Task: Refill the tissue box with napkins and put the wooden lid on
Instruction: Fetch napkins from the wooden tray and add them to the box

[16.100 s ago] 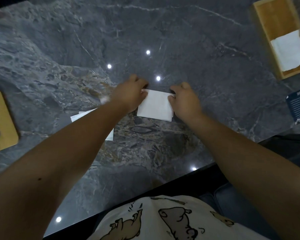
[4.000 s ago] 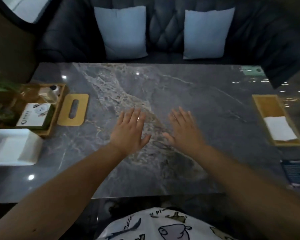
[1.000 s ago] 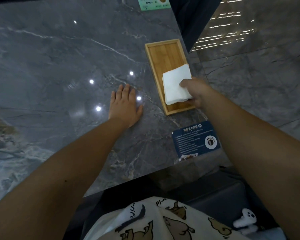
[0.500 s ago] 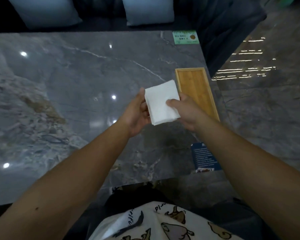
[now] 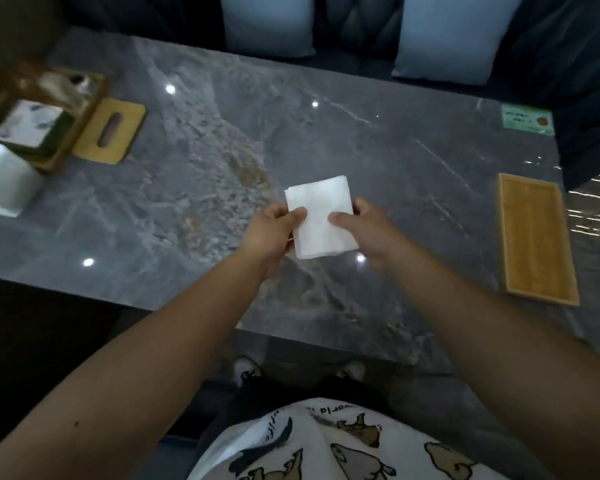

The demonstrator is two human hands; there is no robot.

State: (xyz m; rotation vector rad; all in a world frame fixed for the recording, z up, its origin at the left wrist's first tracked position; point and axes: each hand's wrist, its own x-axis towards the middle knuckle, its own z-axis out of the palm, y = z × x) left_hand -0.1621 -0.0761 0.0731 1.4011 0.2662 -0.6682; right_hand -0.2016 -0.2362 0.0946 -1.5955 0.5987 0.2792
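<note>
Both hands are holding a white stack of napkins (image 5: 320, 221) above the middle of the grey marble table (image 5: 194, 188). The left hand (image 5: 272, 233) is pinching its left edge and the right hand (image 5: 364, 233) its right edge, each thumb lying on top. The stack is almost square, its slightly longer side running away from the person, tilted a little to the left. The empty wooden tray (image 5: 534, 237) is lying near the right edge of the table, its long axis pointing away from the person. The wooden lid (image 5: 110, 135) with a slot is lying far left, just beside a blurred wooden box (image 5: 49, 109). Between the lid and the tray the tabletop is open.
</note>
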